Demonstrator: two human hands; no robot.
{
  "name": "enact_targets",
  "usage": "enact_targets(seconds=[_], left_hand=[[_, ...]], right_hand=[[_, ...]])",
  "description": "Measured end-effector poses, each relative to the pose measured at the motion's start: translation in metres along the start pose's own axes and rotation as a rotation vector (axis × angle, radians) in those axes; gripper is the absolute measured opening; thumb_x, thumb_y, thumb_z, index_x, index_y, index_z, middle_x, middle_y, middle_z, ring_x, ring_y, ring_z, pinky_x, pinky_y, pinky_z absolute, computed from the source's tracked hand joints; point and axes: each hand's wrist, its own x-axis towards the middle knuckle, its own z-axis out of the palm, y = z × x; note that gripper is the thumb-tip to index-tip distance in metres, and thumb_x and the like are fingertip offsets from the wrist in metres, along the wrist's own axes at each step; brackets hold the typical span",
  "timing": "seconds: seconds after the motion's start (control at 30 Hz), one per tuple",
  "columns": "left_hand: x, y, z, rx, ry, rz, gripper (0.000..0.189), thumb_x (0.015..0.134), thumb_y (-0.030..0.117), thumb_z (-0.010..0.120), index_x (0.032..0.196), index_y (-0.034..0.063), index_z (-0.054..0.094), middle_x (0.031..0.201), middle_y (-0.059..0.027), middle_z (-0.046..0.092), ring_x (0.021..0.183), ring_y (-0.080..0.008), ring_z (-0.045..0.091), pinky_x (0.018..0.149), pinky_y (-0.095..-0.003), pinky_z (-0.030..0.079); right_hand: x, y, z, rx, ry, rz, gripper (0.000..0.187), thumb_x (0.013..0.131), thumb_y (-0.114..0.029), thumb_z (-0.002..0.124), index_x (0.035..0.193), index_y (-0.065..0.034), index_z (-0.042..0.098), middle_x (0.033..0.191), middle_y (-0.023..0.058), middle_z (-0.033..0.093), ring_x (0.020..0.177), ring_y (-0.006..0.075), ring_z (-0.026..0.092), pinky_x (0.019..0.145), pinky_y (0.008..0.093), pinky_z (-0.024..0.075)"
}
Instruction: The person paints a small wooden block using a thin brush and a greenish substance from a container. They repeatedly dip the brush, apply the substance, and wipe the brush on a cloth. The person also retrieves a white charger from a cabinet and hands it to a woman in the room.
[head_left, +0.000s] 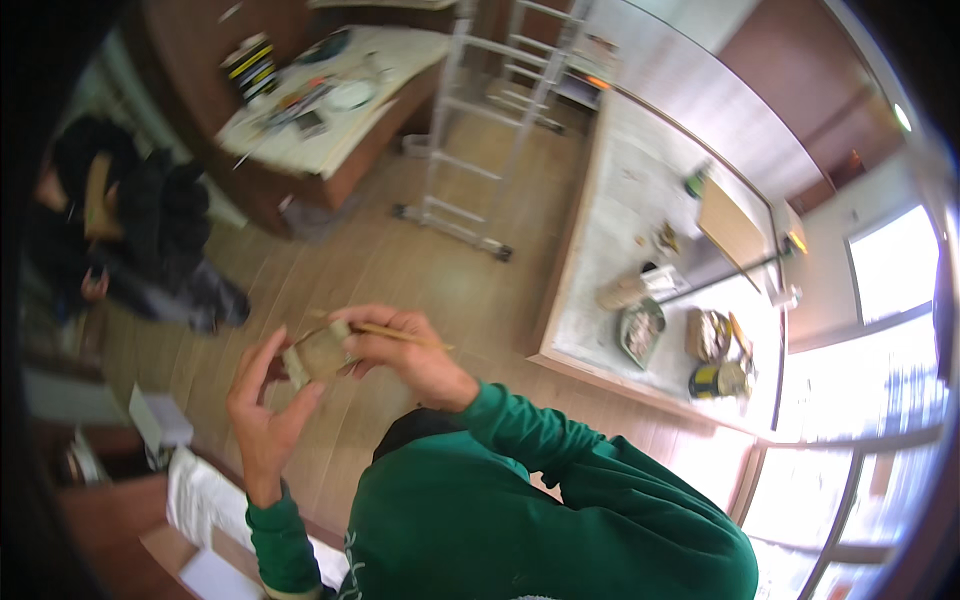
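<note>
A small beige block-like piece (319, 358) with paler ends is held up in front of me, above the floor. My left hand (264, 420) grips its left end between thumb and fingers. On the right end, my right hand (414, 361) pinches the same piece. A thin wooden stick (401, 334), perhaps a pencil or brush handle, lies across the right fingers and is held there too. Blur hides what the piece is made of, and the fingers cover part of its edges.
A person in dark clothing (161, 217) is at the left. Ahead stands an aluminium ladder (472, 112) on the wooden floor (300, 270). A cluttered worktop (360, 154) is beyond. To the right, a long counter (577, 322) bears a green tray (639, 334) and tins.
</note>
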Motion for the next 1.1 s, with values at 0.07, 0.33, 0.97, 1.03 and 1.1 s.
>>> enact_targets(seconds=[0.07,0.33,0.97,1.03,1.1], left_hand=[[0.007,0.005,0.026,-0.015,-0.081,0.012,0.063,0.070,0.002,0.082,0.130,-0.0022,0.064,0.118,-0.0090,0.065,0.101,-0.0176,0.062,0.087,-0.0304,0.051],[0.044,0.028,0.123,-0.120,-0.299,0.095,0.058,0.066,-0.002,0.083,0.122,-0.0027,0.068,0.115,-0.0085,0.064,0.104,-0.0186,0.063,0.088,-0.0308,0.051],[0.206,0.084,0.365,-0.377,-0.774,0.283,0.053,0.068,0.002,0.088,0.117,-0.0007,0.070,0.109,-0.0072,0.067,0.091,-0.0148,0.062,0.080,-0.0281,0.052],[0.241,0.090,0.386,-0.394,-0.778,0.309,0.053,0.067,0.003,0.089,0.117,0.0000,0.070,0.108,-0.0072,0.067,0.090,-0.0147,0.061,0.080,-0.0279,0.052],[0.280,0.092,0.404,-0.376,-0.754,0.410,0.053,0.067,0.004,0.089,0.117,0.0006,0.071,0.107,-0.0074,0.067,0.089,-0.0150,0.061,0.079,-0.0280,0.052]], right_hand=[[-0.015,-0.012,-0.022,-0.015,0.046,-0.011,0.037,0.093,-0.014,0.067,0.127,0.0007,0.064,0.108,0.0080,0.070,0.087,0.0152,0.069,0.074,0.0281,0.0559],[-0.069,-0.047,-0.103,0.016,0.187,-0.095,0.036,0.094,-0.014,0.066,0.127,-0.0005,0.064,0.104,0.0060,0.070,0.091,0.0128,0.068,0.075,0.0270,0.0560],[-0.162,-0.088,-0.272,0.169,1.098,-0.358,0.038,0.099,-0.020,0.062,0.129,0.0030,0.062,0.108,0.0119,0.070,0.084,0.0188,0.071,0.077,0.0307,0.0571],[-0.156,-0.089,-0.295,0.160,1.176,-0.386,0.036,0.099,-0.019,0.062,0.128,0.0025,0.063,0.107,0.0114,0.071,0.084,0.0186,0.071,0.076,0.0300,0.0569],[-0.143,-0.093,-0.317,0.150,1.257,-0.402,0.036,0.099,-0.020,0.062,0.127,0.0022,0.063,0.106,0.0108,0.071,0.084,0.0184,0.071,0.076,0.0292,0.0566]])
